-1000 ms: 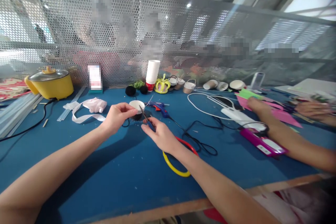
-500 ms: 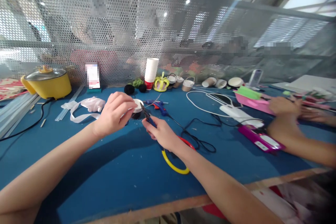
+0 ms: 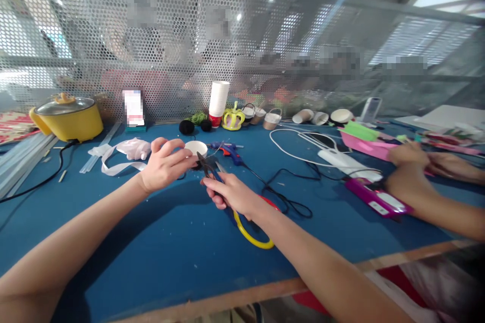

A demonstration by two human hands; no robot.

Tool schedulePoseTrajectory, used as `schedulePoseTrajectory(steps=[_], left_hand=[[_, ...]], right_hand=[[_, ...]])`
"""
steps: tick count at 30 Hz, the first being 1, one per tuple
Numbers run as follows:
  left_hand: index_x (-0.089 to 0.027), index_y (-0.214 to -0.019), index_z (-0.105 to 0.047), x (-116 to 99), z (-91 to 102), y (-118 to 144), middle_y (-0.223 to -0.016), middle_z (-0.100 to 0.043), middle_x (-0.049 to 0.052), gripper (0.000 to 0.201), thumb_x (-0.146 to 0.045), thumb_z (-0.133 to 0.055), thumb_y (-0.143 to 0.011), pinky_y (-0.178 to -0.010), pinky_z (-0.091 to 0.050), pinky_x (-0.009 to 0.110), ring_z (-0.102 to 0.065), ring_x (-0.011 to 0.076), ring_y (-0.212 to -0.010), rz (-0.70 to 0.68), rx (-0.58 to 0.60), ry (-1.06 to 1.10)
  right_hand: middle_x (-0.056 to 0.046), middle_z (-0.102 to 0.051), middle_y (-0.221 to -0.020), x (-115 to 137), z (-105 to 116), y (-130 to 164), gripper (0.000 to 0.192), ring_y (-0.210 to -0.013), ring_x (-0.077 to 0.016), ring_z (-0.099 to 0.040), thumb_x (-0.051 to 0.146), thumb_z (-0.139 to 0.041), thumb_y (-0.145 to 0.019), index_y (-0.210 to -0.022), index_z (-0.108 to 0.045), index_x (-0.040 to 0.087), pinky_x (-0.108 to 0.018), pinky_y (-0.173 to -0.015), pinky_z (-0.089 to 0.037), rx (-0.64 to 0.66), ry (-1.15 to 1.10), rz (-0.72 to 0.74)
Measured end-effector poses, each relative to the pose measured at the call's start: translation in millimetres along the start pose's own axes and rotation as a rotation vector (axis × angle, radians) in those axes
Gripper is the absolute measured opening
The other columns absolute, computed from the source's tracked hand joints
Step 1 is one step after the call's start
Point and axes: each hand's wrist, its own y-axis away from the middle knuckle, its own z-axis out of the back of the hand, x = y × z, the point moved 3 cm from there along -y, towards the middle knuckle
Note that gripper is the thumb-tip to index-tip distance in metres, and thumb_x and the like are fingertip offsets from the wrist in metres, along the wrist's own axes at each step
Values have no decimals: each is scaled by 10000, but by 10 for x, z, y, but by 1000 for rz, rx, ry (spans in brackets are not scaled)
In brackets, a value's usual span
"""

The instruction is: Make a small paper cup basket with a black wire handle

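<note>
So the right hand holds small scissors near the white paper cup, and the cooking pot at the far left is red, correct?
Not quite: the head view shows the cooking pot is yellow, not red. The right hand does hold small scissors near the white paper cup.

Place: shared craft workshop
Worktop (image 3: pixel 159 257): long, blue-covered, wooden front edge
Divider: perforated metal screen (image 3: pixel 265 50) along the back
Tools: blue glue gun (image 3: pixel 227 150), glue sticks (image 3: pixel 99 147), trailing cables
Materials: stacked paper cups (image 3: pixel 219 99), yarn balls, white ribbon (image 3: pixel 113 159), coloured paper
Company: another person's hands (image 3: pixel 407 154) at work alongside
</note>
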Motion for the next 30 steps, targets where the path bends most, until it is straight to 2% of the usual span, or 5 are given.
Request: schedulePoseTrajectory(steps=[4,9,17,20,30], left_hand=[[-193,-660,-659,17,-148,22,-689,-657,43,137,-330,-661,-662,-699,-380,348,-556,202,-788,729,-29,638],[-132,-621,-609,-87,-305,29,-555,-587,36,248,-375,-604,-670,-472,-349,247,-494,104,-480,1108,179,1131],[-173,-888,-603,-112,115,-182,-942,-627,88,166,-159,-489,-768,-759,-360,372,-509,213,-901,139,116,123],[-192,-834,-616,-146,86,-150,-832,-644,66,147,-212,-471,-813,-691,-346,346,-516,195,-805,-22,123,-27],[-148,-581,-534,-101,-284,-1,-525,-508,4,282,-403,-599,-682,-511,-395,262,-443,84,-463,1051,127,1197]], right_hand=[[26,-445,-567,42,32,7,195,-461,-81,-394,353,-463,-794,-736,-480,167,-225,-442,-318,-137,277,148],[-49,-585,-730,122,79,24,154,-662,-154,-513,286,-474,-787,-824,-553,158,-285,-650,-381,-303,582,348],[36,-423,-546,15,141,-56,262,-423,-77,-370,409,-426,-808,-724,-478,166,-223,-410,-287,-147,307,218],[44,-420,-540,-3,112,-53,241,-409,-74,-365,399,-443,-801,-769,-489,165,-219,-398,-284,-111,267,199],[-26,-570,-695,138,72,32,187,-633,-140,-493,312,-467,-793,-816,-564,154,-267,-630,-375,-291,558,342]])
